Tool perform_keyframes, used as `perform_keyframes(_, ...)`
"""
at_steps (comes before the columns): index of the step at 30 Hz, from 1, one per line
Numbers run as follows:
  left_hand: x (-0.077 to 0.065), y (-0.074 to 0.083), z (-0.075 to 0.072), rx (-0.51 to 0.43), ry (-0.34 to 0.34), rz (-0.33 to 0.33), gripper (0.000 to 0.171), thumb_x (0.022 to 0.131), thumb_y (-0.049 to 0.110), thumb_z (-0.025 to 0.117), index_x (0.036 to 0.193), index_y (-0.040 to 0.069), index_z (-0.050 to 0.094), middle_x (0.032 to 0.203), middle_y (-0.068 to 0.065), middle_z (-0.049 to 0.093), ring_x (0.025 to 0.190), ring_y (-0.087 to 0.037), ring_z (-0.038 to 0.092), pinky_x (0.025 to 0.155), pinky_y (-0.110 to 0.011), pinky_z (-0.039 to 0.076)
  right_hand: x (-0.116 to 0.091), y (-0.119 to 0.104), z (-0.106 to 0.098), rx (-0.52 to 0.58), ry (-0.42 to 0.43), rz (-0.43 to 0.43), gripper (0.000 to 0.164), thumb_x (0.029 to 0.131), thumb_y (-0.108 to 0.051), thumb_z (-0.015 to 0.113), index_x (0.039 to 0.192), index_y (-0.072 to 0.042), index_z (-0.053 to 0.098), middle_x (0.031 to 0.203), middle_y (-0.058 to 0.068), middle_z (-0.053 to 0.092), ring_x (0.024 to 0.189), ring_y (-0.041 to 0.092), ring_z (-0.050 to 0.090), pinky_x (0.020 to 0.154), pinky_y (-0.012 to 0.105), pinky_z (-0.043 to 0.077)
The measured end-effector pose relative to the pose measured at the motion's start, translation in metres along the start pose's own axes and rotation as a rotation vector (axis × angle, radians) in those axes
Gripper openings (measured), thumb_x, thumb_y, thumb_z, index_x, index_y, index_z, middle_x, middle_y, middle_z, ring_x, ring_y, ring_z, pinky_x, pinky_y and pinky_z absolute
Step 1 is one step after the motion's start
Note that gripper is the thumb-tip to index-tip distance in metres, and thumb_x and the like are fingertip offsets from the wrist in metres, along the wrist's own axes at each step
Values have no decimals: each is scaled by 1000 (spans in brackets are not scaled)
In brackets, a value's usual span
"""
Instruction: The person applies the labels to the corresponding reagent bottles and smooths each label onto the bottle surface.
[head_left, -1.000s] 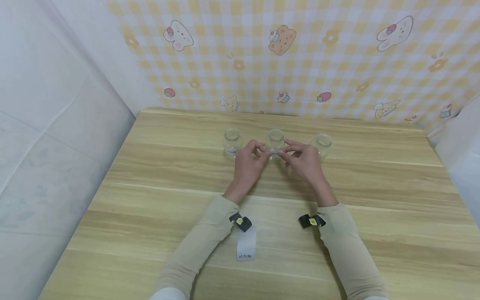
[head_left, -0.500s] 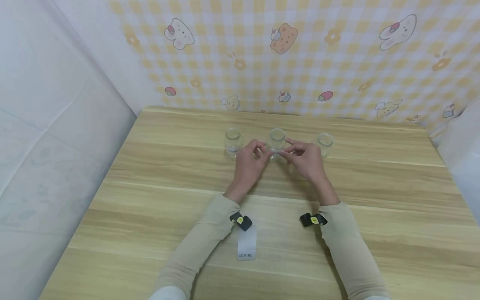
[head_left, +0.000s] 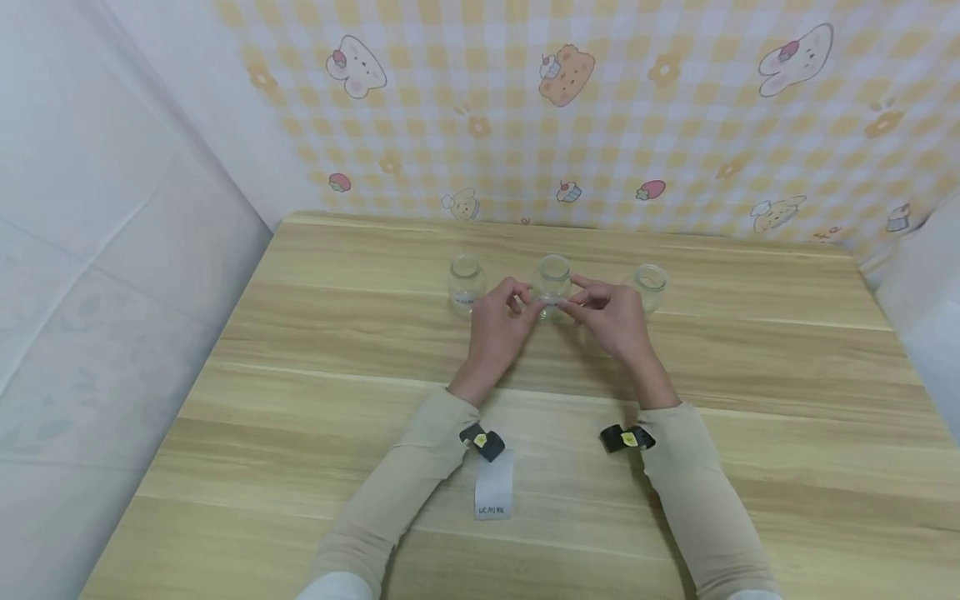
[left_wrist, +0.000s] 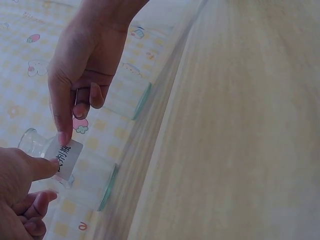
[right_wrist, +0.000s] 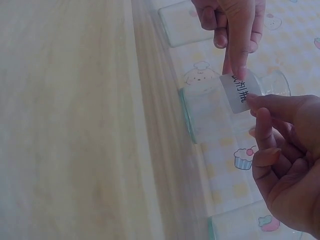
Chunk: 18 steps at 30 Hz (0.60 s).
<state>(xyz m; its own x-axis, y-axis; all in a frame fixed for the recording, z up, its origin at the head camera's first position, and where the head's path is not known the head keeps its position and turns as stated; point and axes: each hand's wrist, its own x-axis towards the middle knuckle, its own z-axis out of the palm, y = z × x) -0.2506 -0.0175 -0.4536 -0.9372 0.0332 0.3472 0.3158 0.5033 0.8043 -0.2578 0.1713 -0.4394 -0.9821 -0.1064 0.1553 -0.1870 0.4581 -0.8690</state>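
A round clear glass jar (head_left: 555, 268) stands upright between my two hands, its mouth uncovered. Against its front lies a small white label (left_wrist: 73, 154) with black characters, also plain in the right wrist view. My left hand (head_left: 498, 325) has its thumb on one end of this label, with the other fingers bent beside the jar. From the other side my right hand (head_left: 611, 321) pinches the opposite end, thumb on the printed face. Both thumbs cover part of the writing.
To the left stands a matching jar (head_left: 466, 279) with a label on its front. Another jar (head_left: 650, 282) sits to the right, partly behind the right hand. A pale label strip (head_left: 493, 487) with dark print lies on the wooden table (head_left: 300, 467) near the left wrist.
Both hands stay at the middle jar with only slight finger shifts, thumbs remaining on the label. The view moves a little; the other jars and the strip keep their places.
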Motion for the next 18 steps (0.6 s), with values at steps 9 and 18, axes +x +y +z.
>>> perform_keyframes(9,0,1,-1,-11,-8,-19,23,90,14,82,86,7,61,116,-14,76,71,-16,64,59,-19,44,0,-1,0,-11,-9,20,18,91,-17,82,85,-1,78,134,10,68,75,28,74,58,18,46)
perform_keyframes(18,0,0,-1,-6,-17,-22,23,91,16,82,87,7,61,117,-14,76,74,-17,64,63,-20,46,0,-1,-1,-2,-11,10,16,91,-14,82,86,1,78,134,12,68,73,28,74,59,17,48)
